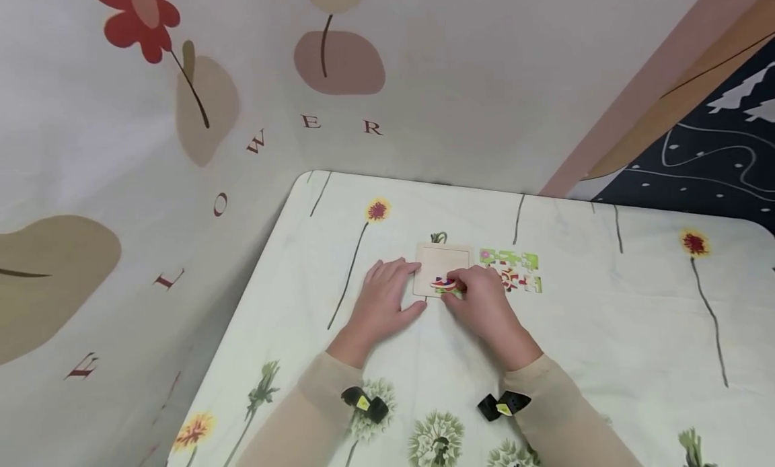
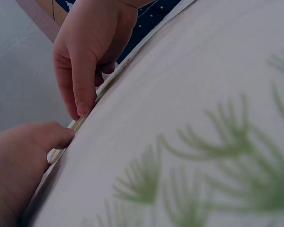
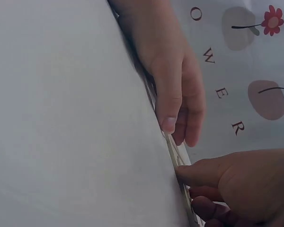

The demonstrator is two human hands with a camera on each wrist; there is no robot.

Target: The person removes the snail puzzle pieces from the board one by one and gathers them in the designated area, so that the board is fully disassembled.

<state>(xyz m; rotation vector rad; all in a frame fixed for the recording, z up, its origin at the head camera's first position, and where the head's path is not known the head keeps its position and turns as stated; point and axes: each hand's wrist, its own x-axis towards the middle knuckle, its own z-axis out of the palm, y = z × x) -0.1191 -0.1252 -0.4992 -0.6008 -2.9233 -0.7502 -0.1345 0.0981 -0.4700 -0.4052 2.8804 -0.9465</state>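
Note:
A square wooden puzzle tray [image 1: 440, 258] with a raised rim lies on the table. Over its lower part is a red, white and blue jigsaw piece [image 1: 444, 284] with some green at its lower edge. My right hand [image 1: 486, 302] pinches that piece between thumb and fingers. My left hand [image 1: 383, 297] rests at the tray's left side, fingers extended, with fingertips touching the rim and thumb near the lower left corner. In both wrist views the tray is seen almost edge-on, so the piece's fit cannot be told.
Several more jigsaw pieces [image 1: 510, 259], green, red and white, lie grouped right of the tray, partly behind my right hand. The table is covered by a flower-print cloth [image 1: 630, 319]. A printed fabric wall [image 1: 460, 83] rises behind the table's far edge.

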